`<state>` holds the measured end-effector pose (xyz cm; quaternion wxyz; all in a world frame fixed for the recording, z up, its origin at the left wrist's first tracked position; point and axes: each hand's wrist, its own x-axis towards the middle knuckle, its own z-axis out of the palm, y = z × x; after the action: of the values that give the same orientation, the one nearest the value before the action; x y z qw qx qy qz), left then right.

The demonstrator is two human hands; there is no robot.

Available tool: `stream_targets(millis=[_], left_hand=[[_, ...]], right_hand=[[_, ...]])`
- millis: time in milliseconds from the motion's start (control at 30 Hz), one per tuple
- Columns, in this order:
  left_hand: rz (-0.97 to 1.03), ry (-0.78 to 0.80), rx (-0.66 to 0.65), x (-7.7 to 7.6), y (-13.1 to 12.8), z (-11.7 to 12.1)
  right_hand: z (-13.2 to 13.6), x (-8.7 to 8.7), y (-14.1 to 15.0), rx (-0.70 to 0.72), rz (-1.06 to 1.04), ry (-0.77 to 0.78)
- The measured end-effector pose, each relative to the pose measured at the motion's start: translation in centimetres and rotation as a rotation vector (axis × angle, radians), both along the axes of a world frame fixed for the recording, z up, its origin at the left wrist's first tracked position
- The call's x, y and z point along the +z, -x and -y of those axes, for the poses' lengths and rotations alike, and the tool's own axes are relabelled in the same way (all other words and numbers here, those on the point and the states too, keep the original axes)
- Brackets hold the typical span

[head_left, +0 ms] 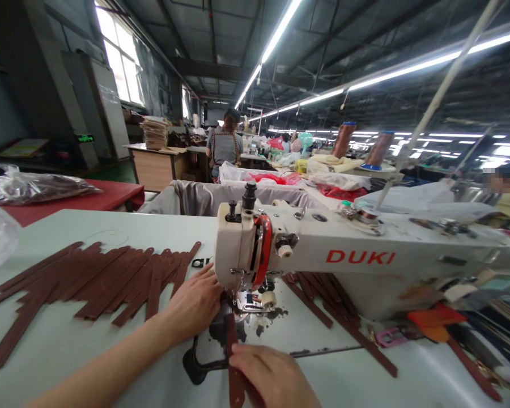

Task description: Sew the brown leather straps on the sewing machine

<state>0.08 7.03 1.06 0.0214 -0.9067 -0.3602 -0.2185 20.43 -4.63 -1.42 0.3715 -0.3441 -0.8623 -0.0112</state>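
Observation:
A white DUKI sewing machine [357, 255] stands on the pale table [68, 345]. A brown leather strap [233, 362] runs from under its presser foot [249, 303] toward me. My left hand [193, 306] lies beside the needle area, fingers curled against the strap's far end. My right hand [272, 377] rests on the strap's near part, its fingers pressed together on the strap to hold it down. A fan of several brown straps [97, 280] lies spread on the table to the left of the machine.
More brown straps [340, 317] lie under the machine arm at the right. A pink buckle [389, 337] and orange pieces [436, 317] sit further right. Thread cones [343, 139] stand behind. A plastic bag [29, 187] lies on a red table. Another person [225, 144] works far back.

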Motion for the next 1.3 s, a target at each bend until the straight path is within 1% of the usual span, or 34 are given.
stream_targets(millis=[67,167,233,267,333,400,467,667,833,967,1067,1167,1300], left_hand=[[-0.014,-0.02,0.013,0.2,1.4,0.4],[-0.014,-0.039,0.036,-0.1,2.8,2.2],[0.021,-0.017,0.013,-0.8,2.5,4.0],[0.044,-0.011,-0.037,-1.2,2.1,4.9],[0.09,-0.062,-0.156,-1.9,1.0,6.3],[0.128,-0.116,-0.217,-2.2,0.1,6.9],[0.156,-0.122,-0.204,-2.1,-0.2,6.8],[0.175,-0.145,-0.171,-1.2,-0.3,6.5],[0.226,-0.118,-0.161,-1.4,-0.4,6.6],[0.201,-0.12,-0.136,-1.6,-0.3,6.5],[0.169,-0.087,-0.121,-1.1,-0.4,6.9],[0.175,0.001,-0.126,-0.5,-0.5,7.3],[0.18,0.03,-0.13,-0.5,-0.4,7.2]], right_hand=[[-1.3,-0.9,0.2,-0.005,-0.015,0.032],[-2.0,-1.2,0.1,-0.055,0.007,-0.006],[-2.0,-1.2,0.4,-0.084,0.014,-0.055],[-1.9,-1.2,0.6,-0.095,0.013,-0.071],[-1.9,-1.2,1.0,-0.109,0.013,-0.081],[-2.0,-1.2,1.3,-0.117,0.011,-0.098],[-2.1,-1.3,1.4,-0.123,-0.006,-0.121],[-2.4,-1.3,1.4,-0.13,-0.017,-0.138],[-2.8,-1.6,1.4,-0.086,-0.012,-0.187],[-2.7,-1.6,1.4,-0.1,-0.008,-0.194],[-2.2,-1.2,0.9,-0.097,-0.039,-0.159],[-1.6,-1.1,0.0,-0.088,-0.042,-0.088],[-1.3,-1.1,-0.5,-0.118,-0.059,-0.047]])
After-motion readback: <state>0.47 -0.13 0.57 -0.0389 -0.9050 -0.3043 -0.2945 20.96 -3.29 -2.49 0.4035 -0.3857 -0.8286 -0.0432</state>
